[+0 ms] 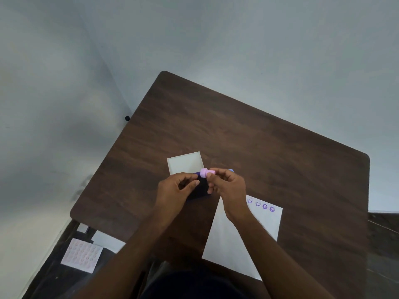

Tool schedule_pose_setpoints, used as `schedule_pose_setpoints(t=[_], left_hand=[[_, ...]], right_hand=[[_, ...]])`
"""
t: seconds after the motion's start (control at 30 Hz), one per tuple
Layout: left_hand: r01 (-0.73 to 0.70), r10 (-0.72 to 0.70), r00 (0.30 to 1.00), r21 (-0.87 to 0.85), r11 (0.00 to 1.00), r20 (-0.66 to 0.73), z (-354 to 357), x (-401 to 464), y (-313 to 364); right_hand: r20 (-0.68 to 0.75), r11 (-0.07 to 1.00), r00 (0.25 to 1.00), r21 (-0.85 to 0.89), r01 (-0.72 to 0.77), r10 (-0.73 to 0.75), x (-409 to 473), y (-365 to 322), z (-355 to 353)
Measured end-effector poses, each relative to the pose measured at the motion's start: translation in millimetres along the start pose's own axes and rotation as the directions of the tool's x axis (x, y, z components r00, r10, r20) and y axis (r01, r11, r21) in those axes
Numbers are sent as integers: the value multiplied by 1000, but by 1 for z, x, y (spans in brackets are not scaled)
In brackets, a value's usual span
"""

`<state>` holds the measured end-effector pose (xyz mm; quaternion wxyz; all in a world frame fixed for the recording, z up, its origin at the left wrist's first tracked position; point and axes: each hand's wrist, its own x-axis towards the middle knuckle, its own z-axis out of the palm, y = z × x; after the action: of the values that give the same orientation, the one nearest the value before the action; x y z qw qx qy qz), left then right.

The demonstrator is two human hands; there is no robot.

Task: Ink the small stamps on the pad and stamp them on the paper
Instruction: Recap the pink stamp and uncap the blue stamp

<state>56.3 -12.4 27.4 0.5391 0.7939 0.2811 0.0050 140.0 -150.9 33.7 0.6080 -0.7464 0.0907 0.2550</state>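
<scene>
Over the dark ink pad near the middle of the desk, the right hand pinches a small pink stamp, the left hand curls beside it, its hold unclear, and the paper lies near right, bearing four purple prints.

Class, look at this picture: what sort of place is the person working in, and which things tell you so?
Probably a plain room with a desk set up for craft work. A dark wooden table stands against bare pale walls, and on it lie a white paper with purple stamped marks and a dark ink pad.
</scene>
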Motion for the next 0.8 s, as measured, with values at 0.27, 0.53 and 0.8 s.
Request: schedule_pose_setpoints(t=[0.27, 0.53, 0.8], left_hand=[[9, -13, 999, 106, 994, 38, 27, 16, 7], [28, -46, 996, 218, 976, 77, 62, 36, 6], [34, -69, 990, 273, 961, 121, 85, 56, 12]], right_hand=[[-224, 950, 966, -308, 54, -127, 20, 5, -23], [-193, 834, 931, -525, 169, -310, 49, 19, -41], [-143, 722, 930, -674, 159, -339, 75, 36, -41]])
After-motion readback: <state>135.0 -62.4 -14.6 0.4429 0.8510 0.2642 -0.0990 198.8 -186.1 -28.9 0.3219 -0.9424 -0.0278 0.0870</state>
